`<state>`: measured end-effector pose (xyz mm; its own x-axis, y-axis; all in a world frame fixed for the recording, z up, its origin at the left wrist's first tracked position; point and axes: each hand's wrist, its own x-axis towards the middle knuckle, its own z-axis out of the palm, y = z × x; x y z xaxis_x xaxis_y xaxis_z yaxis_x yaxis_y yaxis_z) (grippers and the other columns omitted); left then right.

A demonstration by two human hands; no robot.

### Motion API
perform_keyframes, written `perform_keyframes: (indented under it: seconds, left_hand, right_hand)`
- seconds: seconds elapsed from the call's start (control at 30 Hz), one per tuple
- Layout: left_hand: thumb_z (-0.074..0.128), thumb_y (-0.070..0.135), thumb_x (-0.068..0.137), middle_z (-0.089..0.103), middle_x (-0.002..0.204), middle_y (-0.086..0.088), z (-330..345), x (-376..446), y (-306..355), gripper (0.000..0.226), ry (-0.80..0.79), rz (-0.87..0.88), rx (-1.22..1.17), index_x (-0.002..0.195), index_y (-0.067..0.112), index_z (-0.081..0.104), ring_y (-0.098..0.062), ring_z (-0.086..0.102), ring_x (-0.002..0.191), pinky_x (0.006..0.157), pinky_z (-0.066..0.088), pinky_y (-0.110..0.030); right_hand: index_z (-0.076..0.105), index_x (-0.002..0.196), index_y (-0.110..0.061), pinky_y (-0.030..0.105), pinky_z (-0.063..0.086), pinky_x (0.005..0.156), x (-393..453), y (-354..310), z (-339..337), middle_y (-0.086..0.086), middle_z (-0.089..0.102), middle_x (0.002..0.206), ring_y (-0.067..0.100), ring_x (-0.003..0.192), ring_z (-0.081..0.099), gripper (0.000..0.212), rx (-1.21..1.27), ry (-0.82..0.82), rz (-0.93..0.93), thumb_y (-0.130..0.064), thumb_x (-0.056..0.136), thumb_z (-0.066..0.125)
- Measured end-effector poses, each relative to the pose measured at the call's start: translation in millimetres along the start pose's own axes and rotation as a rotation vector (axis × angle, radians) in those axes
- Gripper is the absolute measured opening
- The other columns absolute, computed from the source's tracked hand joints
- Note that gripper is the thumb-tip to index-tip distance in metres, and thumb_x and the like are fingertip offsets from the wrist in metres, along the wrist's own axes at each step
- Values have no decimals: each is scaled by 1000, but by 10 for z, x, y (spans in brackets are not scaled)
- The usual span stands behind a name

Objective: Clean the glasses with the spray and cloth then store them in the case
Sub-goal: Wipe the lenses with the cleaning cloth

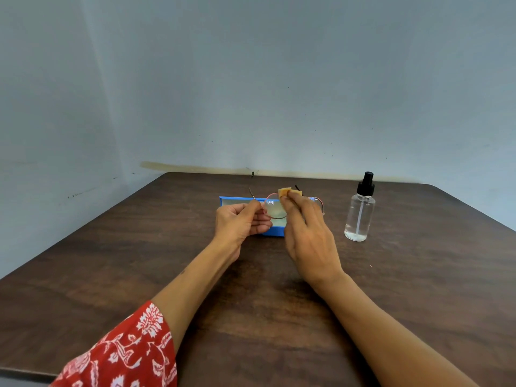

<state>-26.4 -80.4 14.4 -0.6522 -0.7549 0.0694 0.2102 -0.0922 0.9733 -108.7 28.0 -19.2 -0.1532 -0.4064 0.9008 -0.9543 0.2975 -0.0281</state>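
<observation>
left hand: its fingers are curling in and pinching the glasses at the outer edge of one lens, near where a thin temple arm is rising toward the wall.

right hand: its fingertips are pinching a small tan cloth against the frame, at or near the bridge; whether the cloth is folded over both faces of a lens cannot be told.

glasses: they are being held up between the two hands, above the table and in front of the case, with both temple arms unfolded and pointing away from the person. The frame is looking like thin wire with round lenses, so I judge it light, springy and easy to bend. The lenses are likely slick, more so if wet. Holding by the rim or hinge corner, as the left hand is doing, seems safest; pressing hard on a lens could twist the frame.

cloth: it is looking soft and limp, small enough to be swallowed by the fingertips, so it should be needing a firm pinch.

case: blue, lying open on the table just behind the hands, partly hidden by them.

spray bottle: clear with a black pump top, standing upright to the right of the hands, apart from them, with a little liquid at the bottom.

table: dark wood, carrying the case and bottle.

step: wiping is looking under way; storing is not yet done.
</observation>
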Motion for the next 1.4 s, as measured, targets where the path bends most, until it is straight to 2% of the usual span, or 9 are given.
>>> perform_keyframes:
  seconds: [0.13,0.23,0.43,0.53,0.6,0.8,1.03,1.2,1.4]
  left_hand:
    - [62,9,84,67,57,-7,-1,-1,1,15,7,18,-13,73,1,68,-14,66,53,50,53,-19]
    - [58,10,88,66,51,-2,17,-5,1,19,13,40,-35,73,3,67,-9,64,49,49,53,-18]
    - [64,11,83,68,60,-9,10,-3,17,15,16,22,5,75,0,68,-16,67,56,51,54,-20]
    - [62,10,85,67,55,-6,20,3,10,17,19,45,4,72,2,68,-14,66,52,50,54,-20]
    - [59,10,87,66,51,-2,31,6,1,20,18,58,-15,70,4,68,-11,64,49,49,53,-19]
    - [63,9,83,67,60,-10,20,-5,19,14,9,31,13,74,-1,68,-16,66,54,51,54,-20]
    - [59,8,86,65,51,-3,32,7,9,21,20,50,-29,67,5,67,-13,63,50,50,53,-20]
    - [62,9,84,66,56,-9,15,-4,43,16,28,35,-21,72,0,67,-15,65,51,49,53,-19]
    - [57,7,86,66,52,-3,19,0,32,19,27,49,-54,71,5,69,-12,64,51,49,52,-19]
  right_hand:
    - [61,118,4,35,53,83,13,-61,8,19,61,117,31,105,59,38,-34,-42,-120,-2,86,41]
    - [62,117,3,35,51,88,17,-100,11,17,62,117,31,104,60,38,-41,-66,-208,-3,87,40]
    - [57,122,5,35,51,87,15,-25,7,19,59,121,28,112,53,41,-26,3,-4,-2,86,40]
    - [60,118,4,36,53,82,14,-65,33,18,61,119,31,105,59,37,-41,-25,-113,-2,88,39]
    - [62,117,4,37,53,85,13,-87,54,18,62,118,32,104,60,36,-48,-44,-186,-2,89,41]
    - [57,123,5,37,51,89,18,-43,14,19,58,123,30,113,55,42,-20,6,-13,-2,85,39]
    - [61,118,5,38,52,85,15,-110,57,19,61,119,33,103,61,37,-16,-49,-171,-3,88,40]
    - [60,119,4,33,53,80,9,-43,9,18,60,119,24,111,49,40,10,27,39,-3,83,42]
    - [62,116,5,37,52,84,9,-130,42,18,62,116,31,102,60,38,-21,-62,-159,-3,88,39]
